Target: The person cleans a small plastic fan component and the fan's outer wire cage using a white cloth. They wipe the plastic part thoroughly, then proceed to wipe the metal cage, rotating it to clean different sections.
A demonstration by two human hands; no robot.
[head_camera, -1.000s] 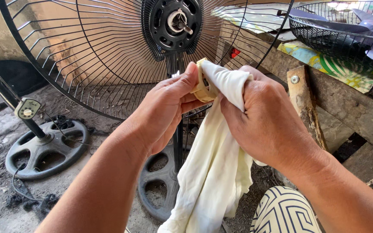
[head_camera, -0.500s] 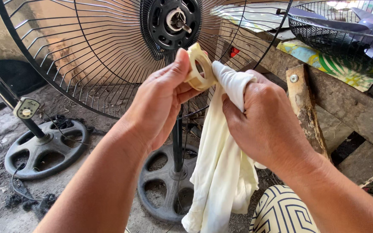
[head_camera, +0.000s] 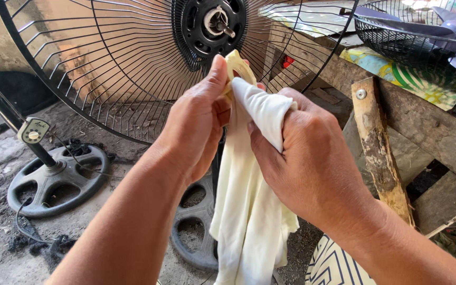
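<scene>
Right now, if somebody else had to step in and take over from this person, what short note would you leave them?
Left hand: pinches a small pale yellow plastic ring between thumb and fingers.
Right hand: grips a cream cloth, one bunched end pressed against the ring, the rest hanging down.
Around them: the rear fan grille with its bare motor hub stands just behind the hands; a round stand base lies on the dirty floor to the left.
Done: the hub carries no blade.
Left: the ring is in hand, not on the fan; how clean it is I cannot tell.
</scene>
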